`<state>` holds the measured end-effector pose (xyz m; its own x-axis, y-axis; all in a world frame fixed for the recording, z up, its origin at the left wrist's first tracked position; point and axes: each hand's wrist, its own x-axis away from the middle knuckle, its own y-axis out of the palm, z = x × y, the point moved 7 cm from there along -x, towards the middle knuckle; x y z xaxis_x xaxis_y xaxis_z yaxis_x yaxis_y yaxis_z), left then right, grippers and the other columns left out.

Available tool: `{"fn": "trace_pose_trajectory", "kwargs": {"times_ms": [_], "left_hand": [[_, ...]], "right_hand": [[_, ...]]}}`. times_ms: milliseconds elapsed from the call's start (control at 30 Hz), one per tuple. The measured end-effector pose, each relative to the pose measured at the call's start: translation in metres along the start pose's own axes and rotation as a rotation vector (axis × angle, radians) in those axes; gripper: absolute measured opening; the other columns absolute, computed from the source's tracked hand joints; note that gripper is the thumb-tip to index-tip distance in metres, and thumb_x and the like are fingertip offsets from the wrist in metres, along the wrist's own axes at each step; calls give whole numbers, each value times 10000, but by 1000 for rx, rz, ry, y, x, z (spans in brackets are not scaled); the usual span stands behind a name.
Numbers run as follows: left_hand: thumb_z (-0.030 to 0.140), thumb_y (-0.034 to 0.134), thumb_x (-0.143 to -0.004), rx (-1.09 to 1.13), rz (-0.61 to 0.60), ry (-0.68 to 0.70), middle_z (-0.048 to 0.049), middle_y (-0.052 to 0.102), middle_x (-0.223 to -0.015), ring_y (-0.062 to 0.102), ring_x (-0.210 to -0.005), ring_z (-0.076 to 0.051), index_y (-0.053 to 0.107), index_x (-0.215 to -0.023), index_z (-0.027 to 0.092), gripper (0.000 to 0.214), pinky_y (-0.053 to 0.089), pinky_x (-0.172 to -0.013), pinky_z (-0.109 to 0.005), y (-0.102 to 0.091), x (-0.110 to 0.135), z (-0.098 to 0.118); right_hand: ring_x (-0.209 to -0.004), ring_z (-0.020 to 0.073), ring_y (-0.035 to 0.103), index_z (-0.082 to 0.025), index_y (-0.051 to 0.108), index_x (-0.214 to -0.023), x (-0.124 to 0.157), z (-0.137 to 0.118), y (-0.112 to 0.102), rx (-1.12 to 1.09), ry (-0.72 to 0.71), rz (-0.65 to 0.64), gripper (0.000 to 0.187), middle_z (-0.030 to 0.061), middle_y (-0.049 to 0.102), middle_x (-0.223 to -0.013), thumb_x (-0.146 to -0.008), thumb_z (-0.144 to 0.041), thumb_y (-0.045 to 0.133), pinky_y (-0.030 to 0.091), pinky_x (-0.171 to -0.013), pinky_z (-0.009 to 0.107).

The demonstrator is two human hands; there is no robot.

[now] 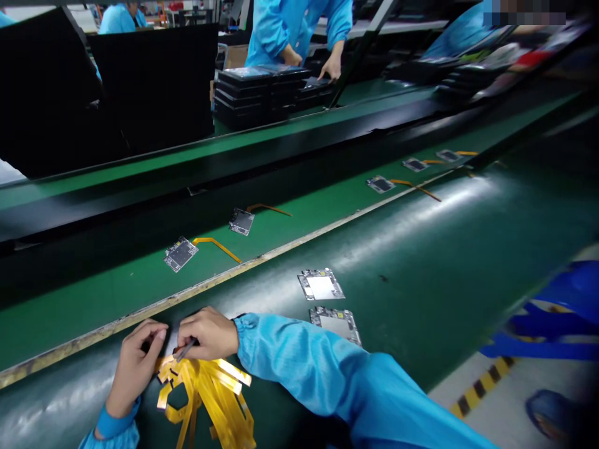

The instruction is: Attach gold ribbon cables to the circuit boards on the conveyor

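Both my hands work at a pile of yellow flex cables point(213, 390) on the dark green mat point(444, 262) at the lower left. My right hand point(210, 332) is closed in a pinch on dark tweezers point(186, 349) whose tip touches the top of the pile. My left hand point(135, 365) rests on the pile's left end with its fingers curled together over a cable end. Two metal circuit boards point(321, 284) point(337, 324) lie on the mat just right of my right sleeve.
A green conveyor belt point(93, 293) runs behind the mat, carrying several small boards with yellow cables point(180, 253) point(241, 221) point(380, 184). Across it, a person in a blue coat point(290, 31) handles stacked black trays point(262, 93). A striped floor edge point(482, 386) lies at right.
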<state>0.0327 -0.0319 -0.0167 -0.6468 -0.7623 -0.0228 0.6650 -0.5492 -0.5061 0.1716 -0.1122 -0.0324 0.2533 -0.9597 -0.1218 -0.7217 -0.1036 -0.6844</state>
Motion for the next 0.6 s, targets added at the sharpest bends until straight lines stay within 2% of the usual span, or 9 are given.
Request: {"fn": "trace_pose_trajectory", "kwargs": {"times_ms": [600], "left_hand": [[514, 648, -933, -8, 4, 14, -90, 792, -885, 752, -770, -226, 808, -868, 196, 362, 586, -637, -278, -1, 0, -2]], "right_hand": [[-756, 120, 702, -234, 709, -858, -1, 0, 0, -6, -22, 17, 258, -27, 783, -853, -914, -480, 766, 390, -613, 236]]}}
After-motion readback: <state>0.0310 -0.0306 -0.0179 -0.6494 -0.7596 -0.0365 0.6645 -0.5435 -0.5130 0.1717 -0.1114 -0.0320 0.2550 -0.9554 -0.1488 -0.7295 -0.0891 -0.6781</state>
